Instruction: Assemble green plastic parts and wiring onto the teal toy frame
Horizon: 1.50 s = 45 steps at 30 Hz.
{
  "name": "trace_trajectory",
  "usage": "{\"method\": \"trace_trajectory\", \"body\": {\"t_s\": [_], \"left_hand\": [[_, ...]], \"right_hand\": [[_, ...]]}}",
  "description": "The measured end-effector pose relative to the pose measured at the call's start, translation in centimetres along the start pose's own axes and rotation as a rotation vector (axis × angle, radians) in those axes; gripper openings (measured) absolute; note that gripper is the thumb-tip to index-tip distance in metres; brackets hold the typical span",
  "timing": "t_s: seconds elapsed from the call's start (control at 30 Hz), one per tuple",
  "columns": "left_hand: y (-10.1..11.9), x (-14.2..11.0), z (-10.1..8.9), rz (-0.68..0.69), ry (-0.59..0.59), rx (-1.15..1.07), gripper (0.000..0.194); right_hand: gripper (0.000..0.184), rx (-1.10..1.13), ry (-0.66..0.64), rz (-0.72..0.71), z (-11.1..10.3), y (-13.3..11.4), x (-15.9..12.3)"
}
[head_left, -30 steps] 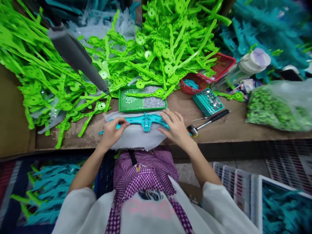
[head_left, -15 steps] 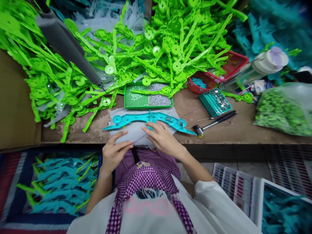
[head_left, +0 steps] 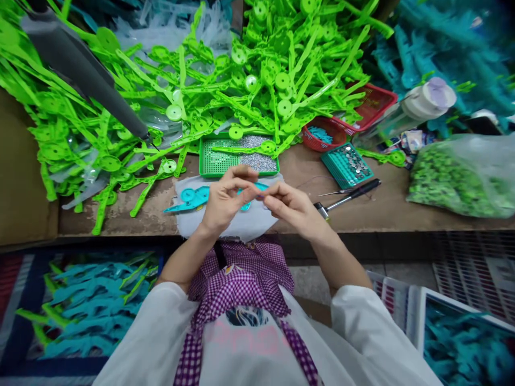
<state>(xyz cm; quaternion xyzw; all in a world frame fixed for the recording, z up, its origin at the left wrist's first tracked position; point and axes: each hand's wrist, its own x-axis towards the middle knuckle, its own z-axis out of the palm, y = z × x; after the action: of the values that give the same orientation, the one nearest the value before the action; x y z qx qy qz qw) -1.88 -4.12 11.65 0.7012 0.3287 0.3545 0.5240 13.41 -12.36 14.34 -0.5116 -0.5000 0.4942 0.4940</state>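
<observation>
Since the earlier frame, both hands have risen and met over the turquoise bow-shaped plastic part (head_left: 192, 199), which lies on white cloth (head_left: 243, 228), partly hidden. Left to right: the left hand (head_left: 225, 203), thumb and forefinger pinched, seems to hold 1 side of a tiny dark piece (head_left: 260, 197), too small to identify; the right hand (head_left: 293, 209) apparently pinches the other. Fine fingertip handling appears in hand; the next move calls for 2 steady pinches.

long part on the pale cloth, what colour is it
Turquoise blue: the long part shows best in the head view, at its left end.
</observation>
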Motion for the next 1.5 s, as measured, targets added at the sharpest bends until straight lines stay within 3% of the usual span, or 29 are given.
{"method": "trace_trajectory", "body": {"t_s": [0.13,0.2,0.3,0.4,0.53,0.7,0.83,0.93,1.1,1.33,1.5], "left_hand": [[-4.7,-2.0,-0.1,-0.321,-0.136,-0.395,0.033],[-6.8,-3.4,-0.7,-0.493,-0.106,-0.448,0.041],[-8.9,-4.8,-1.6,-0.702,0.059,-0.498,0.039],[-9.5,-4.6,-1.8,-0.798,0.151,-0.630,0.029],[-9.3,-2.9,-1.1,-0.817,0.193,-0.690,0.017],[-9.5,-1.9,-0.3,-0.839,0.142,-0.680,0.024],[-10.1,-2.1,0.3,-0.704,0.117,-0.703,0.025],[-10.3,-2.4,0.7,-0.639,0.083,-0.728,0.033],[-10.1,-2.5,0.6,-0.655,0.014,-0.757,0.039],[-10.6,-2.0,-0.1,-0.697,-0.042,-0.798,0.032],[-11.1,-1.9,-0.1,-0.650,-0.069,-0.832,0.040]], "right_hand": [[0.033,-0.293,0.235,-0.074,-2.0,3.5,-0.2],[0.035,-0.386,0.336,-0.080,-2.7,6.5,0.6],[0.035,-0.492,0.275,-0.066,-3.2,10.7,1.5],[0.033,-0.613,0.183,-0.053,-3.1,12.8,1.4],[0.028,-0.698,0.081,-0.044,-3.0,12.5,1.1],[0.025,-0.708,0.049,-0.051,-3.6,10.8,0.7],[0.027,-0.695,0.115,-0.095,-3.7,9.8,-0.1],[0.028,-0.877,0.159,-0.132,-2.9,9.7,-0.2],[0.028,-1.199,0.058,-0.161,-1.0,9.9,0.5],[0.031,-1.176,0.131,-0.016,-0.5,10.2,0.2],[0.032,-1.209,0.051,0.077,0.3,9.5,0.6]]}}
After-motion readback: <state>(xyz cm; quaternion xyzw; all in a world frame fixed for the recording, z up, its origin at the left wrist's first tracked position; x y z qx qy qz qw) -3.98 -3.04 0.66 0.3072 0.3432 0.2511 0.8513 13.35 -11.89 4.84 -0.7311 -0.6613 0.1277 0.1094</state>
